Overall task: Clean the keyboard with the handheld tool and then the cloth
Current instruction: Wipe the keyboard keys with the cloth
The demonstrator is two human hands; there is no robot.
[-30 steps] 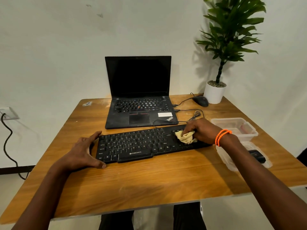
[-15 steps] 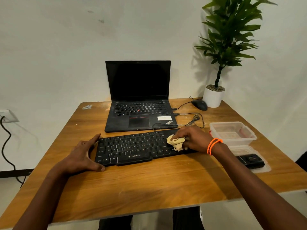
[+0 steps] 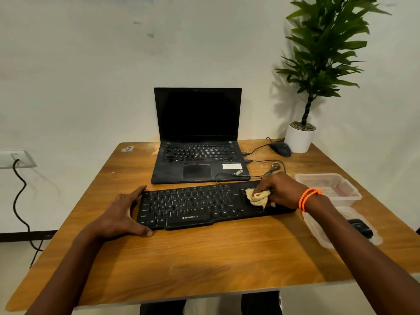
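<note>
Cloth [image 3: 259, 196] wiped from mid-keys back to right-centre end of keyboard [image 3: 204, 205]; right hand [image 3: 280, 192] fingers bunching it, left hand [image 3: 118, 214] fingers spread, bracing. Cloth pass underway.

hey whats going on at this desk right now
A person is wiping a black keyboard with a crumpled yellow cloth. The right hand grips the cloth and presses it on the keyboard's right end, while the left hand braces the left edge. A dark handheld tool lies on a clear lid at the right.
</note>
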